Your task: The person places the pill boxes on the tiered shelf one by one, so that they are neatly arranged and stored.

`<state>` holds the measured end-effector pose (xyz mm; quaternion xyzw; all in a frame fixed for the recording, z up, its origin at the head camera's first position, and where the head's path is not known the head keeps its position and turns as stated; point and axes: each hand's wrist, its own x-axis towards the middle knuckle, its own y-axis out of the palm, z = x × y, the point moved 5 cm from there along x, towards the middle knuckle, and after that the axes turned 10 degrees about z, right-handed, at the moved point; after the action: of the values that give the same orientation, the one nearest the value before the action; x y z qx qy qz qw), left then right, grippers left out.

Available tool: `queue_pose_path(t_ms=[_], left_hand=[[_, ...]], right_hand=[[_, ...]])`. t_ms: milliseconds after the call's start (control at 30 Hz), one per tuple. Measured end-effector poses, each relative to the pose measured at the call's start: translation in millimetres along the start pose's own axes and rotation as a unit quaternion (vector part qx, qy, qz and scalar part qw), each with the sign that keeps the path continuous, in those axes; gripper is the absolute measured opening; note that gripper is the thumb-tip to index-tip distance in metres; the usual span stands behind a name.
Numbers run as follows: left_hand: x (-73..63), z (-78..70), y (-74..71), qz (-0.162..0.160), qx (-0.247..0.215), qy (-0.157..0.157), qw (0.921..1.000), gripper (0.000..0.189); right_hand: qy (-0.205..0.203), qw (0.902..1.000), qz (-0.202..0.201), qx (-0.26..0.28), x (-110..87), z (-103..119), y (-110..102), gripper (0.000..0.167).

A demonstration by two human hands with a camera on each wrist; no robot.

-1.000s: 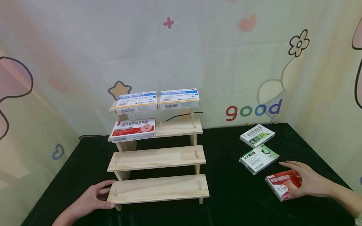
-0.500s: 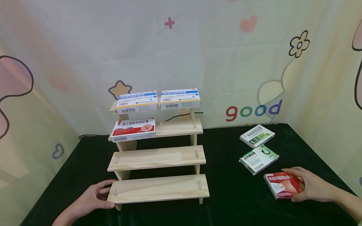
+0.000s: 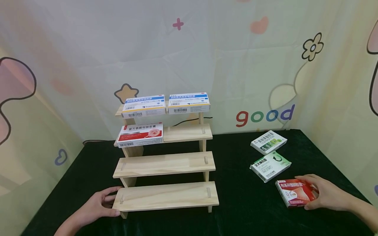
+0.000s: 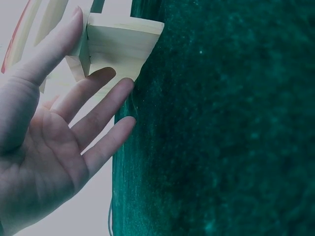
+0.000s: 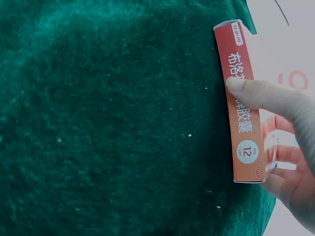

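Observation:
A stepped wooden display stand point(image 3: 165, 196) stands on the dark green cloth. At the left end of its lowest step is my left hand point(image 3: 94, 208): thumb at the front corner, index finger at the back corner. Its other fingers point(image 4: 106, 115) stretch out spread and hold nothing. On the right, my right hand point(image 3: 329, 195) grips a red medicine box point(image 3: 295, 192) by its right end. The thumb lies across the box's printed narrow side point(image 5: 247, 128), with the other fingers partly hidden behind it. Whether the box touches the cloth, I cannot tell.
Two blue-and-white medicine boxes point(image 3: 189, 103) lie on the top step, and a red-and-white one point(image 3: 140, 135) lies on the left of the second. Beyond my right hand, a green-and-white box point(image 3: 270, 166) touches another one point(image 3: 268, 142). A patterned curtain point(image 3: 224, 65) hangs behind.
The right hand has drawn back slightly along the red box to its right end, and the box has turned and shifted a little left. The left hand stays at the stand.

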<state>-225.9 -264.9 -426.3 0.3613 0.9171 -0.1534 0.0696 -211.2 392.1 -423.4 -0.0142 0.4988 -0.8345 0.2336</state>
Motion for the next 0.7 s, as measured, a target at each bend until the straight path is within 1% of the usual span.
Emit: queue_pose_path(t_ms=[133,467,700], left_hand=[[-0.1,-0.4,0.3,0.001,0.001,0.002,1.0,0.079],[-0.9,-2.4,0.5,0.0,0.006,0.001,1.0,0.079],[-0.7,-1.5,0.2,-0.001,0.007,0.003,1.0,0.078]], right_hand=[[0.008,0.9999,0.002,-0.008,1.2,2,-4,0.08],[-0.028,0.999,-0.019,-0.03,5.5,18,-16,0.077],[-0.041,0.9981,-0.03,-0.034,12.9,34,-24,0.076]])
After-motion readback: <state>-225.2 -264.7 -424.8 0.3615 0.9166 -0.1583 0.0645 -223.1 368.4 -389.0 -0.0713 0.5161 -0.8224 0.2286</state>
